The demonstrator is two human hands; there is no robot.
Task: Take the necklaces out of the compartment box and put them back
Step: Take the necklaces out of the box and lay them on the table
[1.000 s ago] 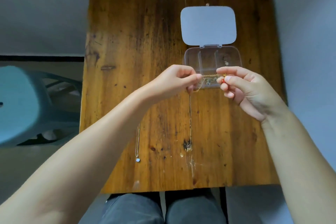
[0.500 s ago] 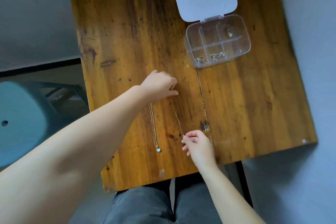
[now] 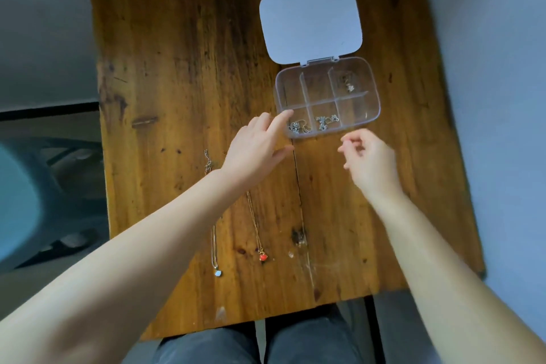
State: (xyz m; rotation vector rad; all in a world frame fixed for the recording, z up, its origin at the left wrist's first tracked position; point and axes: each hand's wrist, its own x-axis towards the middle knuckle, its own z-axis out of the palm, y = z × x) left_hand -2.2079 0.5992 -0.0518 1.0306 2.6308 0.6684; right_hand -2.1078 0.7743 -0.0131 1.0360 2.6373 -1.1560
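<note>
A clear compartment box (image 3: 374, 103) stands open on the wooden table (image 3: 177, 68), its white lid (image 3: 310, 22) folded back. Silver necklaces lie in its near-left compartment (image 3: 297, 127), near-middle compartment (image 3: 325, 122) and far-right compartment (image 3: 348, 83). My left hand (image 3: 257, 151) is open, its forefinger touching the box's near-left corner. My right hand (image 3: 369, 161) hovers just in front of the box, fingers loosely curled, holding nothing. Two necklaces lie stretched out on the table: a gold chain with a red pendant (image 3: 262, 257) and a silver chain with a pale pendant (image 3: 218, 273), partly hidden by my left forearm.
A teal plastic stool (image 3: 17, 204) stands left of the table. My knees in grey trousers (image 3: 266, 346) are under the near table edge. A grey wall runs along the right side.
A second ago both hands held the gold necklace above the box. They laid it out on the table, let go, and have now moved up to the box.
</note>
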